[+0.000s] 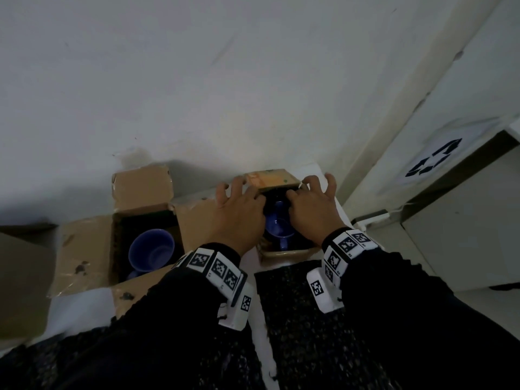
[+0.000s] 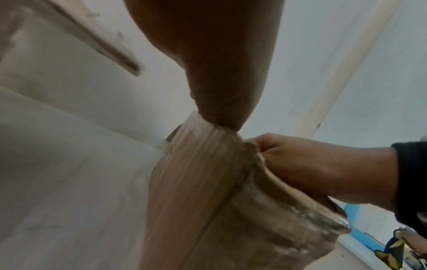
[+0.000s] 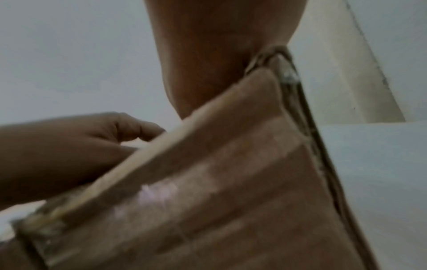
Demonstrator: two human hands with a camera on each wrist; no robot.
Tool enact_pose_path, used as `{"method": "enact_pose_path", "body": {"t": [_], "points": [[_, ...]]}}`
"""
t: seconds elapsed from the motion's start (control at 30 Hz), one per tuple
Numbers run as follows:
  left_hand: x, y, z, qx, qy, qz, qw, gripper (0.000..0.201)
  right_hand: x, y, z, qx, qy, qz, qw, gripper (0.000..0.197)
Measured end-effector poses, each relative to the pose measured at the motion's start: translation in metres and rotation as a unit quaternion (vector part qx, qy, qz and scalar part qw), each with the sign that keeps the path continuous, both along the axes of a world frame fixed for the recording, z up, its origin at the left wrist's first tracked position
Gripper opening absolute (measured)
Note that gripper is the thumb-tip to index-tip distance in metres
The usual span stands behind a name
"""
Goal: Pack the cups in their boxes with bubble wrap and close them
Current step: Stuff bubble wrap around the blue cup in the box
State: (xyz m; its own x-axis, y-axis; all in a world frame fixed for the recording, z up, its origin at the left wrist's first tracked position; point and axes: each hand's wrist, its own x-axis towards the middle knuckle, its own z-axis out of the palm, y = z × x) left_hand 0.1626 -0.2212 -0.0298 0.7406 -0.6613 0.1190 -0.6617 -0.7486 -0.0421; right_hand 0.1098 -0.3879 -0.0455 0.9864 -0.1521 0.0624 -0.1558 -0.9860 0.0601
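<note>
Two brown cardboard boxes stand on a white table (image 1: 78, 311). The left box (image 1: 84, 249) has its flaps spread and holds a blue cup (image 1: 150, 251). The right box (image 1: 284, 253) holds another blue cup (image 1: 277, 229), with its far flap (image 1: 271, 178) standing up. My left hand (image 1: 239, 212) curls over that box's left rim. My right hand (image 1: 309, 204) grips its right rim, fingers inside. From the left wrist, the left thumb (image 2: 219, 73) presses the box corner (image 2: 196, 191) while the right hand (image 2: 312, 164) holds a flap. From the right wrist, the box (image 3: 231, 182) is blurred.
Sheets of black bubble wrap (image 1: 295, 319) lie on the table's near side between my sleeves. A pale wall rises right behind the boxes. A white cabinet with a recycling sign (image 1: 433, 161) stands at the right, a power strip (image 1: 371, 218) beside it. More cardboard (image 1: 17, 277) sits at far left.
</note>
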Motion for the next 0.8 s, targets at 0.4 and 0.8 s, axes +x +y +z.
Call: {"method": "enact_pose_path", "body": {"t": [0.4, 0.8], "points": [[-0.01, 0.001, 0.005, 0.038, -0.027, -0.002, 0.999, 0.011, -0.012, 0.004, -0.005, -0.006, -0.08, -0.019, 0.997, 0.02], [0.006, 0.0, 0.0, 0.089, 0.064, -0.045, 0.993, 0.036, -0.012, 0.003, -0.007, 0.029, 0.014, 0.027, 0.999, 0.038]]}}
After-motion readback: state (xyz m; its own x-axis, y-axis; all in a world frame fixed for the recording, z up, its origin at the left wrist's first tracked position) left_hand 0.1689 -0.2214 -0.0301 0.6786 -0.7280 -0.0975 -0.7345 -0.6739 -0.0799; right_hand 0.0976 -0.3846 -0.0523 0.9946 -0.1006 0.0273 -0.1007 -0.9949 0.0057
